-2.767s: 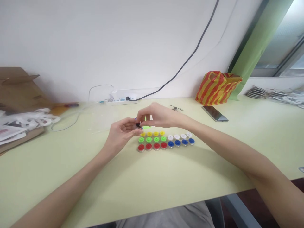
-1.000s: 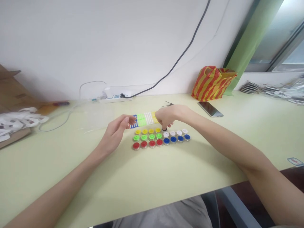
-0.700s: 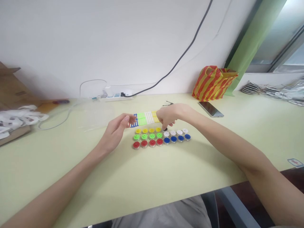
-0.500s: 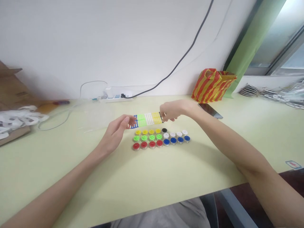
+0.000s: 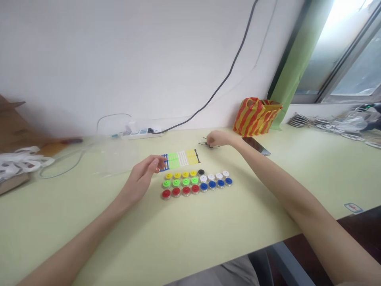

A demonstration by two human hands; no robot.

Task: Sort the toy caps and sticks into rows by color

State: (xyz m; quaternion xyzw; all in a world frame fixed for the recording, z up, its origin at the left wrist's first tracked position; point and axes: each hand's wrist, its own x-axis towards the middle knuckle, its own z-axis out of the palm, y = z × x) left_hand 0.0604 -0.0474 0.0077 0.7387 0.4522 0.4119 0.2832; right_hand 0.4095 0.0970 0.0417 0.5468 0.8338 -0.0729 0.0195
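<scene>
A row of slim plastic sticks lies on the table, running from red and blue through green sticks (image 5: 173,160) and white sticks (image 5: 182,158) to yellow sticks (image 5: 192,157), with one black stick (image 5: 197,156) at its right end. My left hand (image 5: 144,173) rests at the row's left end, fingers loosely curved and thumb apart, partly hiding the red sticks. Farther back, my right hand (image 5: 219,138) has its fingers pinched down on a small bunch of black sticks (image 5: 204,143). In front stand round lidded pots, with red lids (image 5: 186,191), green, yellow, white, blue lids (image 5: 212,184) and one black lid (image 5: 201,172).
Behind are a power strip (image 5: 144,135) with a black cable (image 5: 214,93) and a clear plastic sheet or box (image 5: 119,157). A phone (image 5: 256,145) and a striped bag (image 5: 256,117) stand right. White strips (image 5: 25,161) lie at left.
My right hand has left the row's right end and moved right to the loose black sticks. A black stick now shows beside the yellow ones. My left hand stays at the row's left end.
</scene>
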